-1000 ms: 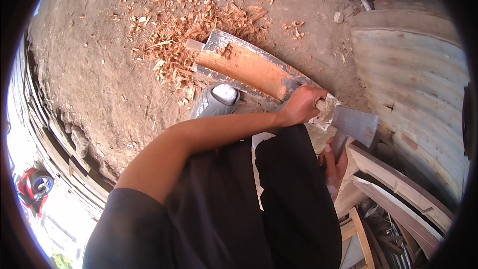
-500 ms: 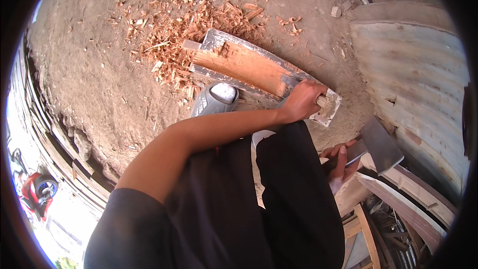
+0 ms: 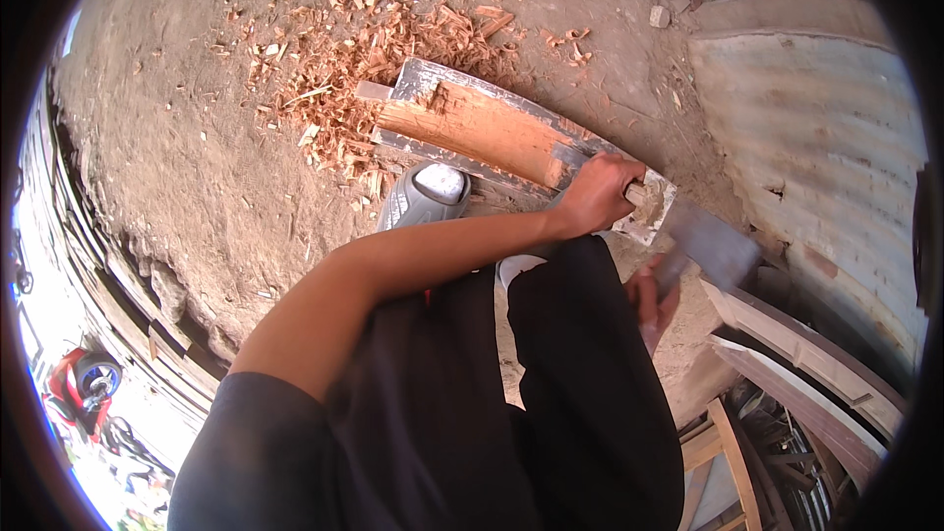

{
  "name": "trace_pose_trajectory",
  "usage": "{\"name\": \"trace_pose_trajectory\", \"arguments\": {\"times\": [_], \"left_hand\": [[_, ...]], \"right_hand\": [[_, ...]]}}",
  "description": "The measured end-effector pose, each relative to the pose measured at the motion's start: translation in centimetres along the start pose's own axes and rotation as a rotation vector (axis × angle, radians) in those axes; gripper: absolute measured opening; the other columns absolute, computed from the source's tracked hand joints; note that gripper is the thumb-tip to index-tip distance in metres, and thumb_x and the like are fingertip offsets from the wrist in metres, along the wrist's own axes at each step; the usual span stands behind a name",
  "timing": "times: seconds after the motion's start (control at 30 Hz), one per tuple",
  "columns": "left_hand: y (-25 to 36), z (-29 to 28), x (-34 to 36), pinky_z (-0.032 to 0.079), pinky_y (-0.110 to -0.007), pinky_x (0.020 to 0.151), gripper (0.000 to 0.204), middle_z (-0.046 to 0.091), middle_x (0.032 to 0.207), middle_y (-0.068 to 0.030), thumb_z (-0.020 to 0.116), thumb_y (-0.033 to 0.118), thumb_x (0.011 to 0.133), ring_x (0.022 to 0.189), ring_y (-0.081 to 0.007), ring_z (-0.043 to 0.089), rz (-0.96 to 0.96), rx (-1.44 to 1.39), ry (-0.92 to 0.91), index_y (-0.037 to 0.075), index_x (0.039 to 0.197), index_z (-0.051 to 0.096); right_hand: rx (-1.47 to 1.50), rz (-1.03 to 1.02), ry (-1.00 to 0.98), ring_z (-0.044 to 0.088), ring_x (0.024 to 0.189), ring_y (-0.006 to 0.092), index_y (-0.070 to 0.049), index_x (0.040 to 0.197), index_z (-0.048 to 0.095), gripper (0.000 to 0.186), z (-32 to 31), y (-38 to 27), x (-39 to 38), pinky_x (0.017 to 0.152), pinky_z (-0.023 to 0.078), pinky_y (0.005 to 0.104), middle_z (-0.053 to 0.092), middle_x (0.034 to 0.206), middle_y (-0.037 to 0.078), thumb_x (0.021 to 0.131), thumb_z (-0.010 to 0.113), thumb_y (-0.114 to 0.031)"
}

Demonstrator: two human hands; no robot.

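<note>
My left hand (image 3: pixel 602 189) is closed round the wooden handle of a chisel (image 3: pixel 569 154), whose grey metal blade rests against the inner face of a long hollowed wooden piece (image 3: pixel 482 130). The wood shows fresh orange inside, with worn, flaking paint on its rims. Beside my right knee, my right hand (image 3: pixel 651 297) grips the handle of a hatchet-like tool (image 3: pixel 721 244) with a broad, flat metal head. That head is motion-blurred, close to the near right end of the wooden piece and to the chisel's handle end.
Wood shavings (image 3: pixel 393 49) lie heaped on the dirt ground beyond the piece. My grey shoe (image 3: pixel 425 199) is against its near side. A corrugated metal sheet (image 3: pixel 816 128) stands at the right, with planks (image 3: pixel 801 354) below it. A red motorcycle (image 3: pixel 84 388) is at far left.
My right hand has swung the hatchet-like tool up and to the left, toward the chisel's handle end. My left hand, the chisel and the wooden piece have hardly moved.
</note>
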State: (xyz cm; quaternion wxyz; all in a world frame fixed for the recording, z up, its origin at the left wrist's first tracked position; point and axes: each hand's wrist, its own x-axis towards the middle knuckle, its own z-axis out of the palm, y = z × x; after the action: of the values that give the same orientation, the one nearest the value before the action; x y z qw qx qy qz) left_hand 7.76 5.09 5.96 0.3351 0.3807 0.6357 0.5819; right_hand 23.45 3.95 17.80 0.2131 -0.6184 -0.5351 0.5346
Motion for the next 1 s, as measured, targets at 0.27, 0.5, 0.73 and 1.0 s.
{"name": "trace_pose_trajectory", "arguments": {"times": [0.27, 0.5, 0.73, 1.0], "left_hand": [[-0.7, 0.2, -0.1, 0.050, -0.048, 0.080, 0.027, 0.064, 0.083, -0.0206, 0.066, -0.005, 0.063, 0.089, -0.0426, 0.061, 0.024, 0.015, 0.007, 0.000, 0.089, 0.064], [-0.3, -0.4, 0.0, 0.050, -0.049, 0.082, 0.029, 0.064, 0.085, -0.0206, 0.067, -0.004, 0.063, 0.091, -0.0430, 0.061, 0.015, 0.030, -0.008, 0.001, 0.092, 0.065], [0.2, -0.2, 0.3, 0.052, -0.050, 0.077, 0.028, 0.066, 0.084, -0.0203, 0.067, -0.001, 0.064, 0.089, -0.0430, 0.064, 0.005, 0.072, -0.028, 0.002, 0.091, 0.064], [-0.3, -0.8, 1.1, 0.056, -0.048, 0.078, 0.024, 0.070, 0.083, -0.0199, 0.073, 0.013, 0.068, 0.086, -0.0398, 0.069, -0.023, 0.212, -0.253, 0.004, 0.090, 0.069]], "right_hand": [[0.097, 0.048, -0.083, 0.042, 0.055, 0.0093, -0.004, 0.118, 0.051, 0.031, -1.9, -2.4, 0.0, 0.050, 0.033, 0.0240, 0.044, 0.064, 0.001, 0.095, 0.064, -0.019], [0.040, 0.135, -0.201, 0.038, 0.050, 0.0094, -0.004, 0.118, 0.049, 0.030, -2.2, -1.9, 0.9, 0.049, 0.033, 0.0249, 0.043, 0.064, 0.001, 0.097, 0.062, -0.021], [-0.093, 0.090, -0.091, 0.040, 0.047, 0.0096, -0.005, 0.119, 0.051, 0.032, -1.0, 0.3, 0.8, 0.041, 0.034, 0.0249, 0.047, 0.065, 0.002, 0.095, 0.064, -0.021], [0.060, 0.057, -0.042, 0.039, 0.051, 0.0079, -0.004, 0.119, 0.049, 0.030, -0.1, -0.4, 0.6, 0.046, 0.030, 0.0238, 0.043, 0.065, 0.001, 0.097, 0.062, -0.022]]}}
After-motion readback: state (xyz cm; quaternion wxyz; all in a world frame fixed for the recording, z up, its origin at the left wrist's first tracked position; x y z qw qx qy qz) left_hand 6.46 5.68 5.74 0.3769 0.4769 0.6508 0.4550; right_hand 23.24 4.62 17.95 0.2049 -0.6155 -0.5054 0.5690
